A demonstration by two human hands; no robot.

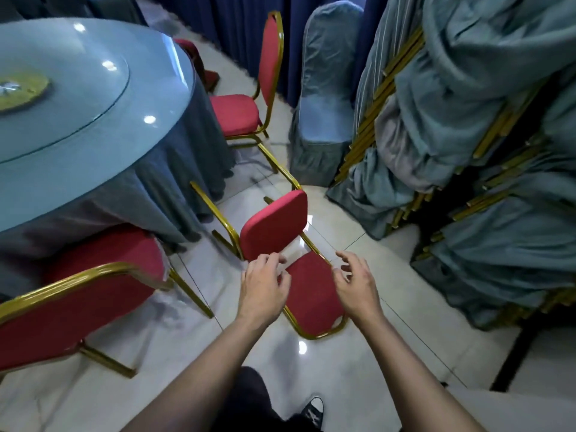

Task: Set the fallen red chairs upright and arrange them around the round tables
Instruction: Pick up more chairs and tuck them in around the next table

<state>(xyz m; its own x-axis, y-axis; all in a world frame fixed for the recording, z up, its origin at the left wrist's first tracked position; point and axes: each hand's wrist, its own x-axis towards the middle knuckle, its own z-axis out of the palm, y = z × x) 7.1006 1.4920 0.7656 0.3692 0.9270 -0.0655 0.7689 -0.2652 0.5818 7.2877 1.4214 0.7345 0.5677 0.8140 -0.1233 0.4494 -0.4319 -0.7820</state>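
A red chair with a gold frame (314, 294) lies on its back on the white tile floor, its seat pad (273, 226) standing up and its legs pointing away from me. My left hand (265, 283) hovers over the left edge of the chair's backrest, fingers loosely curled and holding nothing. Just off the backrest's right edge, my right hand (357, 280) is spread with relaxed fingers. Two red chairs stand upright at the round table (93, 120): one at the far side (246, 110) and one close at my left (78, 304).
A stack of chairs under teal covers (467, 145) fills the right side. A single covered chair (324, 98) stands by the dark blue curtain. Another red chair (199, 63) is partly hidden behind the table. My shoe (313, 410) shows at the bottom.
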